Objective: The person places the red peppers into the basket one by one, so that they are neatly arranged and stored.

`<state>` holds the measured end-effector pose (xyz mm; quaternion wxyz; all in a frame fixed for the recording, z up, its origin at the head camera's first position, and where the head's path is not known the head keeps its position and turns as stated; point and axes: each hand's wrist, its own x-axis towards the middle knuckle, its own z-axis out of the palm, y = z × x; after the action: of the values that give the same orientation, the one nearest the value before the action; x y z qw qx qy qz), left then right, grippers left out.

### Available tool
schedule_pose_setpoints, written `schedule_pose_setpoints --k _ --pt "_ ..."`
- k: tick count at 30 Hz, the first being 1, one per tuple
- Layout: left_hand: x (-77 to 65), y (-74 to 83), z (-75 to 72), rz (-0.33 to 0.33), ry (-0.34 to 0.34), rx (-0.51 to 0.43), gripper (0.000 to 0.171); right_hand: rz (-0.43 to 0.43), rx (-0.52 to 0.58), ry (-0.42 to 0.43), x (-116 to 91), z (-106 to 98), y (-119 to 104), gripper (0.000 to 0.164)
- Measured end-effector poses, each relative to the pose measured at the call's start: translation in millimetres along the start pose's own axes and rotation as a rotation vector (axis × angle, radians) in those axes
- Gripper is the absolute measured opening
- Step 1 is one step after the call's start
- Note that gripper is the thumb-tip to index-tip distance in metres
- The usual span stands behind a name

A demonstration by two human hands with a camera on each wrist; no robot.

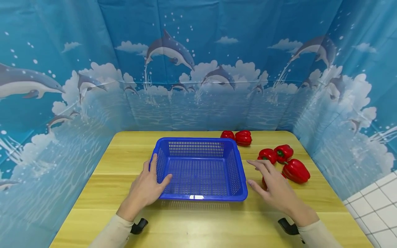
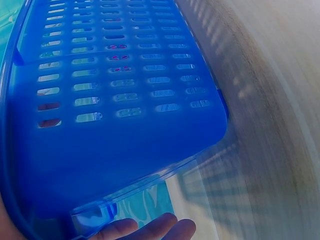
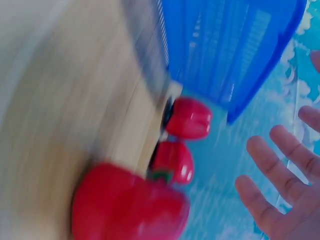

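A blue plastic basket [image 1: 196,197] with slotted walls and nothing inside stands in the middle of the table. My left hand [image 1: 147,189] holds its left rim, the thumb over the inner side and the fingers outside; in the left wrist view those fingers [image 2: 157,227] show below the rim. My right hand [image 1: 274,189] hovers just right of the basket, fingers spread and holding nothing. Partly hidden beneath it is a red bell pepper [image 1: 264,183]. In the right wrist view the spread fingers [image 3: 272,162] are apart from both the basket [image 3: 215,55] and a large red bell pepper [image 3: 125,205].
Three more red bell peppers, one of them large [image 1: 296,171], lie at the right of the wooden table [image 1: 102,196]. Two others [image 1: 243,137] sit behind the basket's far right corner. A dolphin-print curtain [image 1: 198,103] surrounds the table's back and sides.
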<state>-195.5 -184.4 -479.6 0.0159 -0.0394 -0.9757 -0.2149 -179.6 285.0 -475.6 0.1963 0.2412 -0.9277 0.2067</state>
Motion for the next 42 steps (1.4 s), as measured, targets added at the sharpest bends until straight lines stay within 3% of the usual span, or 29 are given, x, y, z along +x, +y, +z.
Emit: schedule_pose_setpoints --k 8,13,26,42 --pt "-0.6 1.0 1.9 -0.009 -0.018 0.002 0.112 0.069 -0.083 -0.085 -7.9 -21.7 35.6 0.069" --pt "1.0 -0.1 0.4 -0.012 -0.01 0.002 0.112 0.106 -0.145 -0.14 -13.3 -30.3 51.4 0.078" --pt "0.1 2.5 -0.4 -0.01 -0.006 -0.019 0.11 0.148 -0.117 -0.33 -20.7 -33.0 65.0 0.093" --pt "-4.5 3.5 1.8 -0.017 0.011 -0.025 0.112 0.153 -0.08 -0.314 -26.8 -17.8 74.7 0.081"
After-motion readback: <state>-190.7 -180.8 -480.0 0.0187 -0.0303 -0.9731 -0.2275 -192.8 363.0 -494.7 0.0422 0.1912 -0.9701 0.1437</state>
